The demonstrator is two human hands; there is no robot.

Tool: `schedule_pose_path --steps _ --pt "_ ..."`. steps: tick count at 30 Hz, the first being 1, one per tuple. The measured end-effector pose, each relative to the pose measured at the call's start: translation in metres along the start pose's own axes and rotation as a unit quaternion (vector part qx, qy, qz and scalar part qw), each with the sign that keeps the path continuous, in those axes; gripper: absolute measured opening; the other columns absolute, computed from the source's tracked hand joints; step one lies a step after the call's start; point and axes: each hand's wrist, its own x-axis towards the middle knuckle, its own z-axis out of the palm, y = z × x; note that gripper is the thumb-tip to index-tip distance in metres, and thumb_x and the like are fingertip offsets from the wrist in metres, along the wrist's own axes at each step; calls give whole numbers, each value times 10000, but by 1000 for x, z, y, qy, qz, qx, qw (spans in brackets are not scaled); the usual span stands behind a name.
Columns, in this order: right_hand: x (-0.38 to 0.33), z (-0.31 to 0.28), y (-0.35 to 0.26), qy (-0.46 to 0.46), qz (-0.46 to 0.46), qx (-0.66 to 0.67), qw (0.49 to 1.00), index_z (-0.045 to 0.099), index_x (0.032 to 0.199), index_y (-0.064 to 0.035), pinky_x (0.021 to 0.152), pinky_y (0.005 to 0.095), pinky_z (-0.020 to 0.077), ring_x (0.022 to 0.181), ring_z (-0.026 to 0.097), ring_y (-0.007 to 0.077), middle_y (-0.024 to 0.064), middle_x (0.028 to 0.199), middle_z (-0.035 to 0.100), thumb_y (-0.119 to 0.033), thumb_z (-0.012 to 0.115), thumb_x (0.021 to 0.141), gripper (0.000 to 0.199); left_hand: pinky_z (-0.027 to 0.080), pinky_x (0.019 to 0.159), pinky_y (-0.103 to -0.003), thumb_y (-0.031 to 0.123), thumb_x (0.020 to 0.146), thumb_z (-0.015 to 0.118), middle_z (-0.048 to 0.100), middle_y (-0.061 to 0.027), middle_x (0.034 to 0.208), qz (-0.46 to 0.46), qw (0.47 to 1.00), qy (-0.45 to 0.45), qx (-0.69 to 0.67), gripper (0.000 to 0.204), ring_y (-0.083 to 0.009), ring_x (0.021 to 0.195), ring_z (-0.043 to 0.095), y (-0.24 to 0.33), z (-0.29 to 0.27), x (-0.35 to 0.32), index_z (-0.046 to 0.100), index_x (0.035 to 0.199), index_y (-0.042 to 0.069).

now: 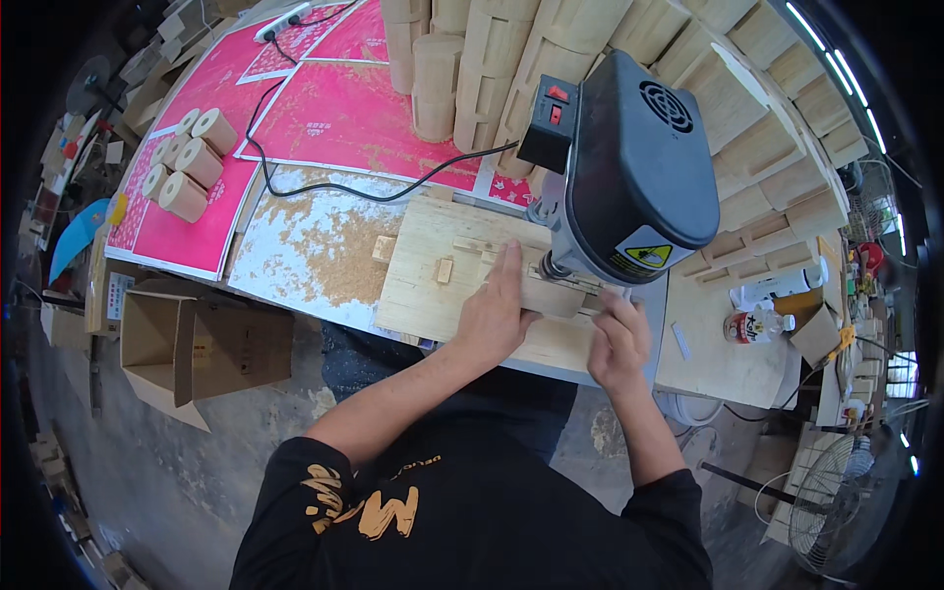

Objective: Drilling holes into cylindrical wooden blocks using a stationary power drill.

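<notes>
Pressed flat under the black drill press head (639, 157): a pale wooden block (551, 293), lying on the plywood board (423, 295) near that board's right edge. Long axis running left to right, roughly parallel to the board's near edge, with the right end disappearing beneath the machine.

Left hand (497, 310) laid open, palm down, fingers stretched forward over the block's left part and onto the board beyond it. Right hand (619, 339) curled close at the block's right end, just under the machine head; fingers narrow and bent, though whether gripping the block or a part of the machine cannot be told. Both touching or nearly touching the block, one at each end, so neither clearly nearer; block straight ahead of the hands, between them and the drill column.

Further left on the board, two small wood scraps (444, 270), apart from the hands. Sawdust (324, 246) spread over the tabletop by the board's left edge. Black cable (344, 187) trailing across pink sheets (344, 108) toward the far edge. Stacks of wooden pieces (747, 147) behind the machine; short wooden cylinders (187, 162) at the far left corner.
</notes>
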Motion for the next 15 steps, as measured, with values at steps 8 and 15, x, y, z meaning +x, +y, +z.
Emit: schedule_pose_path --steps 8,15 --pt "78 -38 -11 8 106 65 992 634 966 -31 685 336 472 730 578 229 131 975 649 -77 618 921 66 415 1098 -448 301 681 905 501 -295 1367 -25 986 -148 -70 1034 -437 1295 500 -10 -47 47 352 1486 -39" --pt "127 -35 23 -64 377 179 906 543 1257 -1 783 324 481 885 595 194 117 937 577 -216 623 1001 344 589 792 -390 291 627 928 562 -226 1263 -158 884 -427 -104 880 -298 1050 653 -5 -89 71 521 1320 -66"
